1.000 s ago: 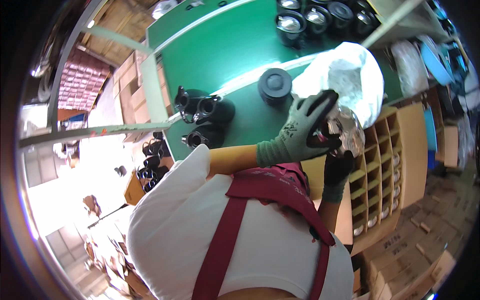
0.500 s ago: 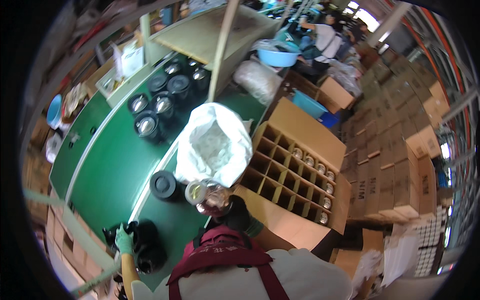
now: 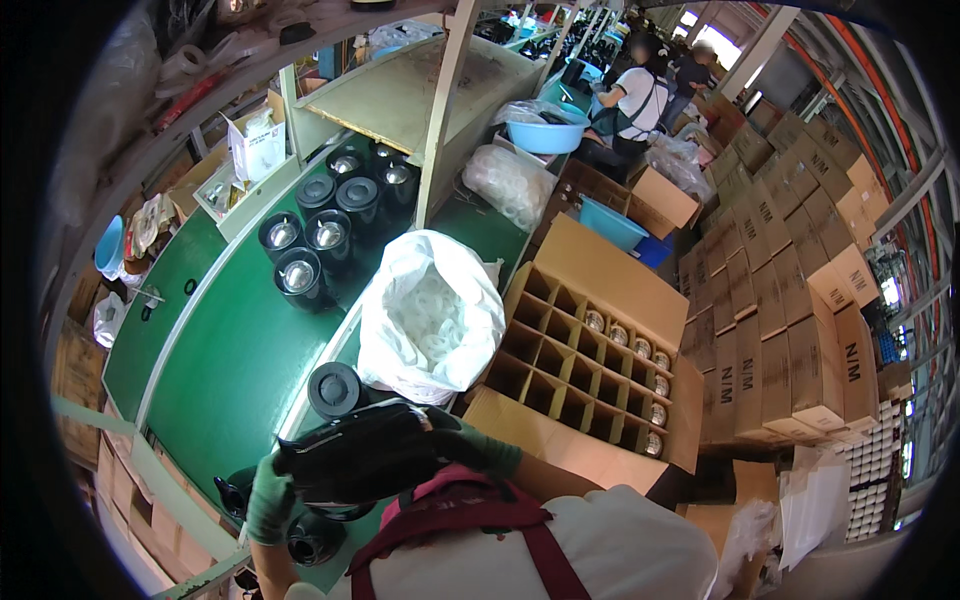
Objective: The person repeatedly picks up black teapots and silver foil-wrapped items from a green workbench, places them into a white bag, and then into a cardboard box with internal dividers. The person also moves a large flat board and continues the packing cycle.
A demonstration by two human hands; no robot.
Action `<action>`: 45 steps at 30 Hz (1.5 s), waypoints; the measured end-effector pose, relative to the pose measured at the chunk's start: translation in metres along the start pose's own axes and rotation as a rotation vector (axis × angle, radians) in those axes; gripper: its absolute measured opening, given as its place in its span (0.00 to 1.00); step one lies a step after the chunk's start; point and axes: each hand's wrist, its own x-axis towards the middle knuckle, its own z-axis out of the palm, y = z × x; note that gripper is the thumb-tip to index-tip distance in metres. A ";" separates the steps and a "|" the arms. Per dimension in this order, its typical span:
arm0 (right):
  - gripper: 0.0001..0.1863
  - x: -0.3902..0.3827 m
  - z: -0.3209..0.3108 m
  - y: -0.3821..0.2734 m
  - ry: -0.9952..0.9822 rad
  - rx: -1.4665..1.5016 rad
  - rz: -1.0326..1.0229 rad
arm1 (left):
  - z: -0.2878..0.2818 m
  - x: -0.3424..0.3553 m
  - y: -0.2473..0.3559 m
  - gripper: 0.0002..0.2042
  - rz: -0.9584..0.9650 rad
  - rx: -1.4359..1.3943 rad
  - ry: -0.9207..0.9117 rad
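Note:
A glossy black jug-like body point(image 3: 365, 455) lies tilted on its side in front of my chest. My left hand point(image 3: 270, 503), in a green glove, grips its left end. At its right end is my right hand point(image 3: 478, 448), gloved in dark fabric and green, partly hidden by the black body; its fingers wrap against it. Just beyond stands a round black lid-like piece point(image 3: 336, 390). Another black body point(image 3: 315, 538) stands below on the green bench, beside my left forearm. No silvery glass flask shows in my hands.
A white bag of translucent rings point(image 3: 435, 315) stands ahead. On the right, an open divided carton point(image 3: 560, 340) holds several silvery glass flasks. Black containers point(image 3: 325, 232) cluster on the green bench point(image 3: 215, 355). Stacked cartons point(image 3: 780, 300) line the right; two people point(image 3: 635, 100) are farther back.
My left hand has lifted a black body from the bench and brought it right, to my right hand. The silvery glass flask my right hand held is out of sight. The view has shifted slightly.

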 end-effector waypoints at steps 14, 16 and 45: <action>0.36 0.055 -0.049 -0.046 -0.065 -0.939 -0.102 | 0.021 0.043 0.082 0.31 0.135 0.017 -0.048; 0.36 0.069 -0.026 -0.050 -0.048 -0.865 -0.021 | 0.018 0.041 0.056 0.34 0.153 -0.117 0.003; 0.31 0.389 0.039 -0.010 -0.146 -1.538 -0.799 | -0.015 0.030 -0.091 0.52 -0.142 0.659 0.394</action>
